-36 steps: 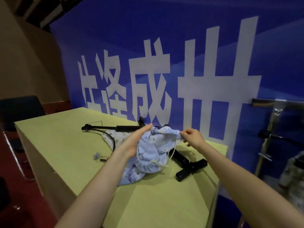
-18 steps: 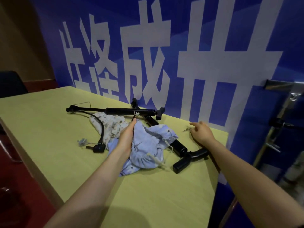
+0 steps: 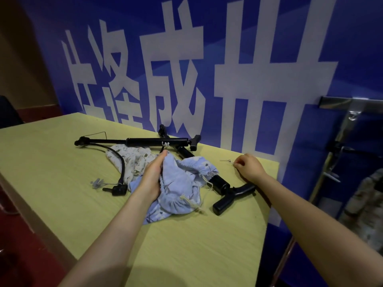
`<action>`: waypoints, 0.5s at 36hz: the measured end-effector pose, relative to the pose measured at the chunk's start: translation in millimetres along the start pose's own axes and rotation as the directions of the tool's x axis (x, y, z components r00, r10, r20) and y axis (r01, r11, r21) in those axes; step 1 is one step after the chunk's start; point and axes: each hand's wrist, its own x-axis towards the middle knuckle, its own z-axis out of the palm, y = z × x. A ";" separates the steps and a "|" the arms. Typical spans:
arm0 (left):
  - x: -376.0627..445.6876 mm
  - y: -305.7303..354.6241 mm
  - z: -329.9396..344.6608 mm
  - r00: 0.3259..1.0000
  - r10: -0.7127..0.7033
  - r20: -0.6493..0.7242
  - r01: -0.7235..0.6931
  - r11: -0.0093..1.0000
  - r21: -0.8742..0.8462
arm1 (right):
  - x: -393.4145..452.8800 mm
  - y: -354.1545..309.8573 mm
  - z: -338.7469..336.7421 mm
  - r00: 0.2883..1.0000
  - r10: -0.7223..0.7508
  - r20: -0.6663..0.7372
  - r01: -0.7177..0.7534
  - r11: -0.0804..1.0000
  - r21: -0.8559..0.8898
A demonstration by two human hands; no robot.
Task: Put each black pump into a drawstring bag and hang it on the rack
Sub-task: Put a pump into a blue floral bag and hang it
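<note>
Hands: left [image 3: 151, 179] grips bag [image 3: 182, 189]; right [image 3: 249, 167] near table edge [image 3: 273, 183].

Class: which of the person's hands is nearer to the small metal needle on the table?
Right. The right hand has its fingertips at the needle; the left hand is farther away, on the blue bag.
</note>
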 end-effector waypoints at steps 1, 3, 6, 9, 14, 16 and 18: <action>-2.3 0.7 0.2 1.000 0.005 -0.006 -0.005 1.000 0.013 | -4.6 -2.1 -3.9 0.999 0.034 0.023 -0.036 0.997 0.073; -7.6 2.0 2.1 0.999 0.012 -0.038 -0.011 0.999 0.040 | -14.4 -10.8 -13.7 0.993 0.103 0.064 -0.118 0.944 0.308; -11.5 4.0 4.7 0.997 0.051 -0.053 -0.047 0.996 0.074 | -33.0 -43.6 -28.4 0.997 0.078 -0.003 -0.065 0.840 0.539; -16.7 7.7 7.2 0.999 0.045 -0.024 -0.042 0.995 0.090 | -65.4 -94.8 -36.1 0.998 -0.046 -0.053 0.070 0.705 0.705; -55.3 18.0 28.3 0.998 0.004 0.065 -0.005 1.000 0.007 | -116.1 -151.2 -8.8 0.976 -0.212 0.051 0.092 0.611 0.786; -74.0 20.1 32.0 0.992 0.038 0.125 -0.041 0.999 0.023 | -124.2 -156.9 9.2 0.973 -0.218 0.072 0.088 0.646 0.758; -88.1 19.9 26.6 0.992 0.059 0.110 -0.064 0.997 0.038 | -128.1 -155.7 24.8 0.970 -0.227 0.086 0.098 0.692 0.715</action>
